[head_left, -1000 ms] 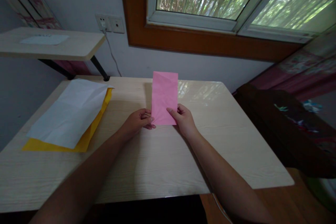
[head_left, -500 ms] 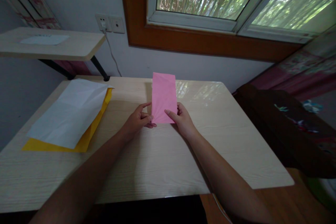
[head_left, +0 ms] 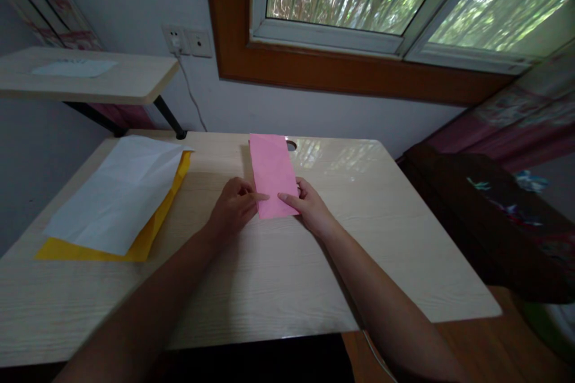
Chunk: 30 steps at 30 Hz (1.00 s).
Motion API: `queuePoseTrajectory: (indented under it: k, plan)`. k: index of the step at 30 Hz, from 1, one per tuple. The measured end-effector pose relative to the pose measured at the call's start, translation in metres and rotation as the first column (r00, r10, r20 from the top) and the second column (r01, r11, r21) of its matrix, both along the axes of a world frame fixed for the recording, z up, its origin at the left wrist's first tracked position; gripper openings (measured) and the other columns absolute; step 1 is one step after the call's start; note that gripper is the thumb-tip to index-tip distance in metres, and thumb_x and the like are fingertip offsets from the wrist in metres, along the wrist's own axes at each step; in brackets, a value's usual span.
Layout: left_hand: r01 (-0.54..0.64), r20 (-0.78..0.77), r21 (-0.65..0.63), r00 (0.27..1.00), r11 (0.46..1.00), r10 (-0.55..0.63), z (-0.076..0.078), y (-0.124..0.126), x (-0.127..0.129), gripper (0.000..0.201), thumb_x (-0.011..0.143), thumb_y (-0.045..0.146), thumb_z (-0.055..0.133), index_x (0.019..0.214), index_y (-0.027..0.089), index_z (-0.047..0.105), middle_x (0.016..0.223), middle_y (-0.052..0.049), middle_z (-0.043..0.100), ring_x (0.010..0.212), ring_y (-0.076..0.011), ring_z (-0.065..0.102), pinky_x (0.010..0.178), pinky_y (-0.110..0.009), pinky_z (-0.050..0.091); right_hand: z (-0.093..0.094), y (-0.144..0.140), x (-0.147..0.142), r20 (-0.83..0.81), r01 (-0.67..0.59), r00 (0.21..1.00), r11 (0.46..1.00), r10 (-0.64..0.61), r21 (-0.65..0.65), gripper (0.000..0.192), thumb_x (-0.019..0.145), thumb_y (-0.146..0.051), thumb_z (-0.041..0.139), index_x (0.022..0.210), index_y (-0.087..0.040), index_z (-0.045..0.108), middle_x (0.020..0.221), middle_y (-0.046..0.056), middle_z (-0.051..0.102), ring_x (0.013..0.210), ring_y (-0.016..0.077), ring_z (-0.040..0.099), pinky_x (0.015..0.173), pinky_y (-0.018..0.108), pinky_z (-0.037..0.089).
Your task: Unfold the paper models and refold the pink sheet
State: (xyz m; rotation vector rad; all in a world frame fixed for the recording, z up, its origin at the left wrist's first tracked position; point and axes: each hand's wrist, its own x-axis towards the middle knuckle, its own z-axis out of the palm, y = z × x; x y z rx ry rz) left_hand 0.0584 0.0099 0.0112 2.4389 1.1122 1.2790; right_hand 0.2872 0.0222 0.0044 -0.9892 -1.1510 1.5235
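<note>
Pink paper [head_left: 272, 175] pinched between left hand [head_left: 234, 206] and right hand [head_left: 309, 206] — white sheet [head_left: 117, 191] over yellow sheet [head_left: 148, 239] well left.

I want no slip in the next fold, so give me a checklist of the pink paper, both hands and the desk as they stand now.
1. Left hand on pink paper's near left corner: ok.
2. Right hand on its near right corner: ok.
3. Paper lying flat on desk: cannot tell.
4. Paper square to desk edge: not ok, tilted.
5. White sheet and yellow sheet apart from the paper: ok.
</note>
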Motion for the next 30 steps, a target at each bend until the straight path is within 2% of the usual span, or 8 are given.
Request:
queuePoseTrajectory:
  k: [7, 10, 14, 16, 20, 23, 26, 30]
  plan:
    - [-0.185, -0.074, 0.258, 0.975, 0.948, 0.210, 0.018, -0.006, -0.012, 0.014, 0.091, 0.023, 0.068, 0.103, 0.028, 0.073, 0.117, -0.007, 0.064, 0.113, -0.0245, 0.054, 0.102, -0.046, 0.042, 0.000, 0.002, 0.009, 0.209, 0.203, 0.942, 0.941, -0.264, 0.271, 0.038, 0.091, -0.053, 0.065, 0.118, -0.026, 0.064, 0.110, 0.005, 0.067, 0.099, 0.0200, 0.063, 0.088, 0.034, 0.052]
    - [-0.117, -0.127, 0.268, 0.980, 0.956, 0.155, 0.026, -0.007, -0.013, 0.017, 0.093, 0.018, 0.063, 0.107, 0.025, 0.068, 0.120, -0.005, 0.069, 0.124, -0.0248, 0.054, 0.113, -0.050, 0.038, 0.009, -0.002, 0.012, 0.241, 0.105, 0.937, 0.865, -0.251, 0.490, 0.035, 0.095, -0.053, 0.059, 0.118, -0.028, 0.068, 0.122, 0.008, 0.064, 0.116, 0.0239, 0.059, 0.097, 0.040, 0.051]
    - [-0.041, -0.180, 0.269, 0.979, 0.962, 0.093, 0.029, -0.006, -0.009, 0.018, 0.094, 0.014, 0.060, 0.108, 0.025, 0.064, 0.099, 0.001, 0.075, 0.113, -0.0202, 0.063, 0.120, -0.051, 0.033, 0.018, -0.007, 0.009, 0.356, -0.087, 0.905, 0.716, -0.234, 0.692, 0.030, 0.084, -0.043, 0.077, 0.112, -0.030, 0.073, 0.117, 0.007, 0.068, 0.114, 0.0253, 0.061, 0.101, 0.042, 0.048]
    - [-0.032, -0.185, 0.260, 0.979, 0.965, 0.082, 0.026, -0.005, -0.008, 0.018, 0.094, 0.016, 0.061, 0.110, 0.025, 0.064, 0.095, 0.001, 0.075, 0.104, -0.0187, 0.066, 0.119, -0.049, 0.035, 0.016, -0.007, 0.006, 0.406, -0.110, 0.882, 0.732, -0.240, 0.672, 0.018, 0.086, -0.039, 0.076, 0.101, -0.029, 0.076, 0.104, 0.006, 0.072, 0.099, 0.0230, 0.065, 0.091, 0.039, 0.051]
    - [-0.074, -0.151, 0.230, 0.982, 0.970, 0.110, 0.020, -0.004, -0.009, 0.036, 0.094, 0.028, 0.065, 0.129, 0.025, 0.057, 0.104, -0.003, 0.075, 0.097, -0.0195, 0.068, 0.112, -0.047, 0.043, 0.008, -0.007, 0.004, 0.358, 0.011, 0.912, 0.884, -0.200, 0.467, 0.017, 0.087, -0.041, 0.075, 0.089, -0.024, 0.076, 0.080, 0.002, 0.070, 0.072, 0.0174, 0.061, 0.069, 0.031, 0.048]
    - [-0.183, -0.110, 0.043, 0.976, 0.982, 0.187, 0.018, -0.005, -0.010, 0.050, 0.094, 0.041, 0.063, 0.138, 0.022, 0.050, 0.103, -0.006, 0.075, 0.087, -0.0193, 0.070, 0.090, -0.037, 0.054, 0.005, -0.004, 0.007, 0.246, 0.123, 0.949, 0.951, -0.196, 0.283, 0.024, 0.083, -0.046, 0.076, 0.090, -0.022, 0.075, 0.079, 0.001, 0.069, 0.070, 0.0163, 0.059, 0.066, 0.029, 0.046]
    - [-0.244, -0.093, -0.290, 0.970, 0.925, 0.226, 0.020, -0.007, -0.009, 0.052, 0.095, 0.044, 0.060, 0.142, 0.024, 0.048, 0.091, -0.001, 0.074, 0.069, -0.0144, 0.067, 0.066, -0.026, 0.052, 0.004, 0.000, 0.010, 0.164, 0.188, 0.961, 0.963, -0.221, 0.195, 0.027, 0.082, -0.047, 0.077, 0.090, -0.021, 0.074, 0.079, 0.001, 0.068, 0.070, 0.0152, 0.057, 0.064, 0.027, 0.043]
    - [0.045, 0.184, -0.630, 0.979, 0.775, 0.093, 0.025, -0.013, 0.000, 0.058, 0.090, 0.043, 0.066, 0.142, 0.026, 0.047, 0.079, 0.004, 0.068, 0.053, -0.0098, 0.059, 0.050, -0.020, 0.044, 0.004, 0.003, 0.012, 0.080, 0.225, 0.969, 0.967, -0.235, 0.119, 0.029, 0.080, -0.047, 0.079, 0.095, -0.022, 0.073, 0.077, -0.001, 0.064, 0.065, 0.0129, 0.052, 0.059, 0.025, 0.039]
